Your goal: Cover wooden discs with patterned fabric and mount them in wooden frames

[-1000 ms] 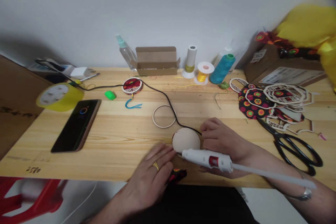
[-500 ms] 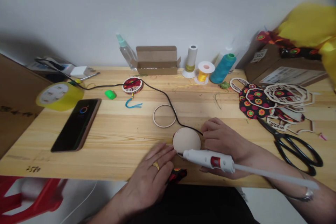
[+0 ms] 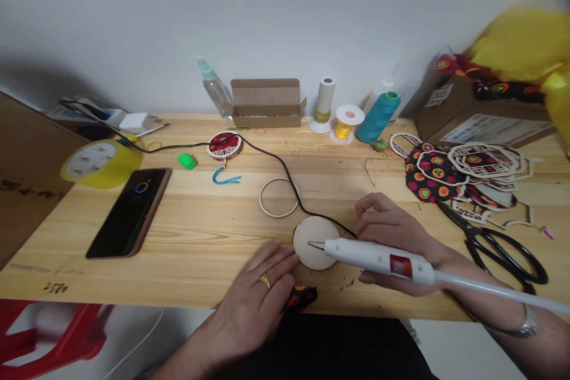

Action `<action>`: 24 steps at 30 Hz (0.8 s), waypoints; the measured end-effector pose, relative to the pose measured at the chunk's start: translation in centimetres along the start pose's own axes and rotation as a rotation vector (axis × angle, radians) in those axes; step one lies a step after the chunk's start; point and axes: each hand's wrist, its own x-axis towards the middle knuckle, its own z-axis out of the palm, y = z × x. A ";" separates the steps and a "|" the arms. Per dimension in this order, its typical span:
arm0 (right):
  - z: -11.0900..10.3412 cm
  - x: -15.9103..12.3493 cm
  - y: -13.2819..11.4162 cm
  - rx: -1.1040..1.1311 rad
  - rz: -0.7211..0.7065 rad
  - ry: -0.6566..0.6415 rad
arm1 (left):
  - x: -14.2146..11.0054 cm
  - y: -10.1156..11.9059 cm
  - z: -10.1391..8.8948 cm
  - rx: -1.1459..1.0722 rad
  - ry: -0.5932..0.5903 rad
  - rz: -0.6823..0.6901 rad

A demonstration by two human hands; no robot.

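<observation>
My right hand [image 3: 396,243] is wrapped round a white glue gun [image 3: 378,257] with a long glue stick out of its back end. The gun's metal tip is over a pale round disc [image 3: 315,249] lying on the table. Flat on the wood, my left hand [image 3: 262,291] has its fingers stretched out, the tips touching the disc's left edge. A scrap of dark patterned fabric [image 3: 303,297] shows beside my left thumb at the table edge. Beyond the disc lies a thin wooden ring [image 3: 278,198], crossed by the gun's black cord [image 3: 287,169].
Black scissors [image 3: 499,243] and patterned fabric with wooden frames [image 3: 439,172] lie at right. A phone [image 3: 129,214] and yellow power strip [image 3: 101,161] are at left. Behind stand an open cardboard box [image 3: 266,104], thread spools [image 3: 342,123] and a spray bottle [image 3: 215,88]. A tasselled round ornament [image 3: 225,145] lies mid-left.
My right hand has drawn the glue gun to the right, so its tip has gone from the disc's lower left edge to over its middle. My left hand stays put.
</observation>
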 end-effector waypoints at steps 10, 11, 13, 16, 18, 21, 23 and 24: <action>-2.2 -1.0 2.3 -0.311 0.192 0.116 | 0.3 0.0 -0.1 -0.003 0.042 0.014; -2.7 -1.0 2.4 -0.363 0.195 0.064 | 0.3 0.0 -0.1 0.003 0.041 0.014; -3.6 -0.8 2.6 -0.455 0.178 -0.046 | 0.2 -0.1 0.0 0.017 0.028 0.011; -4.4 -0.3 2.7 -0.544 0.116 -0.185 | 0.2 -0.1 0.0 0.031 0.015 0.013; -4.5 -0.1 2.7 -0.582 0.080 -0.267 | 0.1 -0.2 0.0 0.031 0.023 0.017; -4.3 -0.2 3.1 -0.648 0.048 -0.345 | 0.1 -0.2 0.0 0.023 0.041 0.011; -4.3 -0.4 3.4 -0.686 0.026 -0.377 | 0.1 -0.2 0.1 0.015 0.043 0.001; -4.3 -0.5 3.6 -0.695 0.018 -0.396 | 0.1 -0.1 0.1 0.009 0.044 -0.003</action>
